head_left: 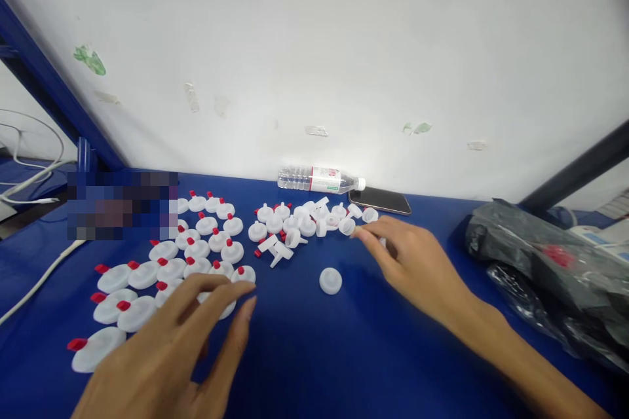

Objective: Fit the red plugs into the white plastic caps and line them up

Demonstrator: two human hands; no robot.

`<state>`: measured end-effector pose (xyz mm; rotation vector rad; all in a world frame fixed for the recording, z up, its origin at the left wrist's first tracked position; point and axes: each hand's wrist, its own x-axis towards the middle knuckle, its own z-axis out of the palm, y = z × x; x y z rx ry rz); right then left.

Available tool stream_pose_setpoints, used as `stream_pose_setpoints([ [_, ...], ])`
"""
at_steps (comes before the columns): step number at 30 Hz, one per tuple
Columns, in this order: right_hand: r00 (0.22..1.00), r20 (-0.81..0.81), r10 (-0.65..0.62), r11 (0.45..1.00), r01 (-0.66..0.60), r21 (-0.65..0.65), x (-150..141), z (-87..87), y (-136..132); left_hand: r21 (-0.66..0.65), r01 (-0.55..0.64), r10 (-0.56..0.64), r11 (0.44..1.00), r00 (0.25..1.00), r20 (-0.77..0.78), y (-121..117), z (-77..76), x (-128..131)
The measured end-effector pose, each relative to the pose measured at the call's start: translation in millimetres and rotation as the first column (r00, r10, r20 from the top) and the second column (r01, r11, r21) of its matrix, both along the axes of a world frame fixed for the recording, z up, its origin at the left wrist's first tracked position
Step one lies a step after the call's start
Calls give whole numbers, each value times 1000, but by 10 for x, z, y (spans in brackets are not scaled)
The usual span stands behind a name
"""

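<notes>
Round white nozzle caps with red tips stand in rows on the left of the blue tabletop. My left hand hovers over the nearest of them, fingers apart, holding nothing visible. A loose heap of white nozzle caps and small red tips lies at the middle. At the heap's right edge, my right hand pinches at a white ring-shaped cap; its fingertips meet the cap's rim. One white round cap lies alone between my hands.
A clear water bottle lies on its side against the white wall. Beside it is a dark phone. A grey plastic bag takes up the right side. White cables run along the left edge, near a blurred-out patch.
</notes>
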<state>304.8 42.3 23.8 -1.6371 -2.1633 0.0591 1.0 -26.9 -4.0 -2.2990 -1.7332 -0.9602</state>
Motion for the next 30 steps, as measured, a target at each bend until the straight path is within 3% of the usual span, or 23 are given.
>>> stream_pose_setpoints([
  [3, 956, 205, -208, 978, 197, 73, 113, -44, 73, 36, 160, -159, 986, 987, -23, -34, -93, 202],
  [5, 920, 293, -261, 965, 256, 58, 159, -69, 107, 5, 242, -242, 970, 970, -26, -43, -146, 326],
  [10, 883, 366, -294, 952, 302, 35, 142, -95, 109, -124, 311, -318, 942, 947, -40, -44, -247, 499],
  [17, 879, 390, -274, 954, 300, -7, 154, -154, 127, -170, 307, -319, 937, 947, -49, -11, -295, 515],
  [20, 925, 280, -257, 964, 265, 9, 140, -128, 131, -185, 297, -309, 937, 951, -33, -11, -296, 520],
  [24, 991, -112, -72, 997, 71, -11, 27, -39, 69, -189, 298, -304, 936, 953, 0, -13, -307, 524],
  [27, 910, -412, 58, 990, -104, -90, -88, 3, -31, -188, 305, -307, 934, 951, 19, -10, -318, 518],
  [30, 845, -519, 131, 975, -205, -88, -177, 8, -129, -194, 308, -310, 931, 951, 20, -9, -318, 518],
])
